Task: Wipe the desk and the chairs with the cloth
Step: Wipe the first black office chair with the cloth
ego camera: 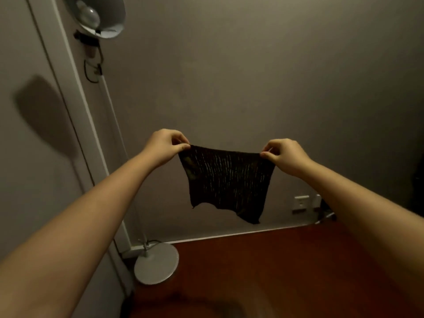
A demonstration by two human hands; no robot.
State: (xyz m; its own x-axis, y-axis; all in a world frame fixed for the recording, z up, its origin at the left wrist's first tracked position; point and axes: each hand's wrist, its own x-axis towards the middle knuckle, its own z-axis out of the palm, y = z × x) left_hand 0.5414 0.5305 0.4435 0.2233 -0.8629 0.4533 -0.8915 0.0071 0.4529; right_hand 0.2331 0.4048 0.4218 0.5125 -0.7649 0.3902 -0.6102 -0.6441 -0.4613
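— What are the hands doing?

— The left hand (165, 145) is pinching one top corner of the cloth (227, 182) between thumb and fingertips, and the right hand (284, 157) is pinching the other corner the same way. Both bare arms are reaching forward.

— And the cloth itself?

— It is hanging in the air between them, spread flat. It is dark and loosely woven, with light showing through in streaks. Its ragged lower edge is dangling above the floor (286, 260).

— What is standing around it?

— A grey wall is filling the space behind. Low on it, just beside the right forearm, a white wall socket (301, 203) is sitting. Off to the left, well apart from the cloth, a lamp base (156, 263) is resting on the reddish-brown floor beside a white door frame (75, 106). The lamp shade (98, 16) is tilting at the top, a black cable is looping under it, and a shadow (43, 111) is falling further left.

— And at the bottom edge?

— Something blurred is lying there; I cannot tell what.
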